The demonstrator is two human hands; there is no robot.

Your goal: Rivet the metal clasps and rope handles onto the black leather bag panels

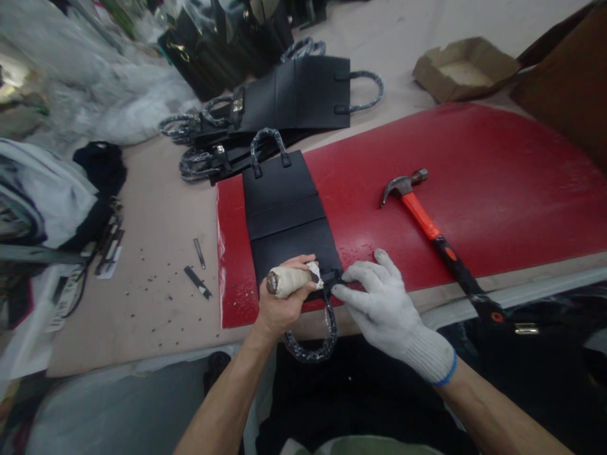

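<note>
A black leather bag panel point(284, 212) lies flat, with a plastic-wrapped handle at each end. My bare left hand point(283, 308) is wrapped round a thick tool bound in pale tape point(291, 280), its butt tilted up towards me; the working end is hidden. At the panel's near right corner, my right hand point(379, 297), in a white knit glove with a blue cuff, pinches the black handle tab with thumb and fingertips. The near handle point(313, 354) hangs over the table's front edge. To the right rests a claw hammer point(431, 234) with an orange and black grip.
Under the panel is a red mat point(474, 183). More black bag pieces point(308, 95) are stacked behind. A small metal rod point(199, 253), a flat blade point(196, 281) and dark scraps lie left. An open cardboard box point(465, 66) stands at the back right.
</note>
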